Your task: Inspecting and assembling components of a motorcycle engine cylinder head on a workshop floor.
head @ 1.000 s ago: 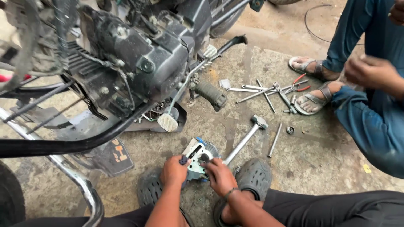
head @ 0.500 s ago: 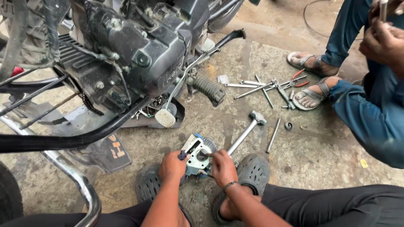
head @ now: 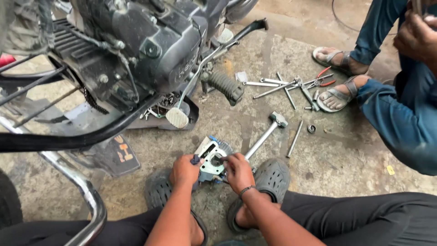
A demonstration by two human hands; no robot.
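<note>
While I crouch on the concrete floor, my left hand is clamped on the small metal engine part between my feet, beside the hammer. My right hand pinches at its bore; I should keep it braced and level, I judge.

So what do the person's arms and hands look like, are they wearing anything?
Both arms are bare, with no sleeves and no gloves. The left hand wears nothing. The right hand has a thin dark bracelet around the wrist.
</note>
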